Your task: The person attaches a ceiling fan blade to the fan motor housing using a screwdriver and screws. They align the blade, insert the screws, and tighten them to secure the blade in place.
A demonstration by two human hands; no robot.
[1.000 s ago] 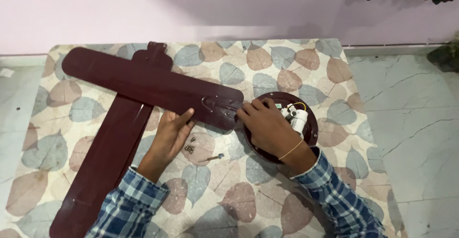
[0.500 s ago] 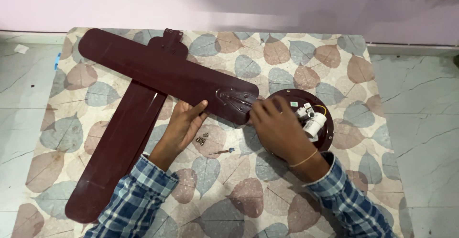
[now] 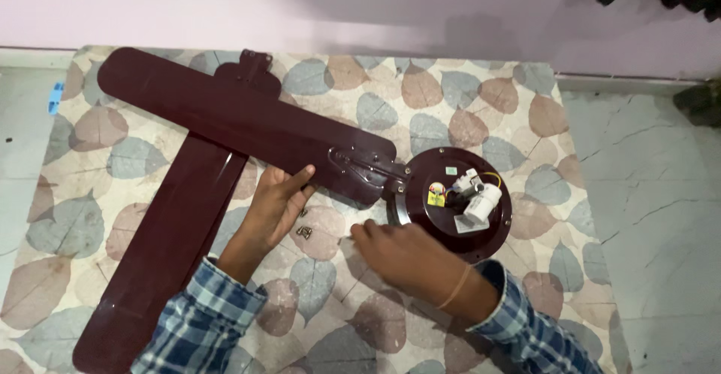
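A dark maroon fan blade (image 3: 233, 119) lies across the leaf-patterned cloth, its metal bracket end (image 3: 364, 165) meeting the round maroon fan motor (image 3: 428, 227). On the motor sit a white capacitor (image 3: 481, 203) and wires. My left hand (image 3: 276, 203) grips the near edge of this blade, thumb on top. My right hand (image 3: 405, 257) hovers low over the cloth just in front of the motor, back upward and blurred, with its fingertips pointing left. What is under them is hidden. Small metal screws (image 3: 304, 231) lie on the cloth between my hands.
A second maroon blade (image 3: 161, 246) runs from under the first down to the near left. The patterned cloth (image 3: 526, 119) covers a low surface against a pale wall. Marble floor (image 3: 646, 194) lies to the right, and a dark object (image 3: 698, 100) sits at the far right.
My right hand has come off the blade's bracket at the motor and dropped toward me onto the cloth. My left hand stays on the blade's edge. The view shifted slightly.
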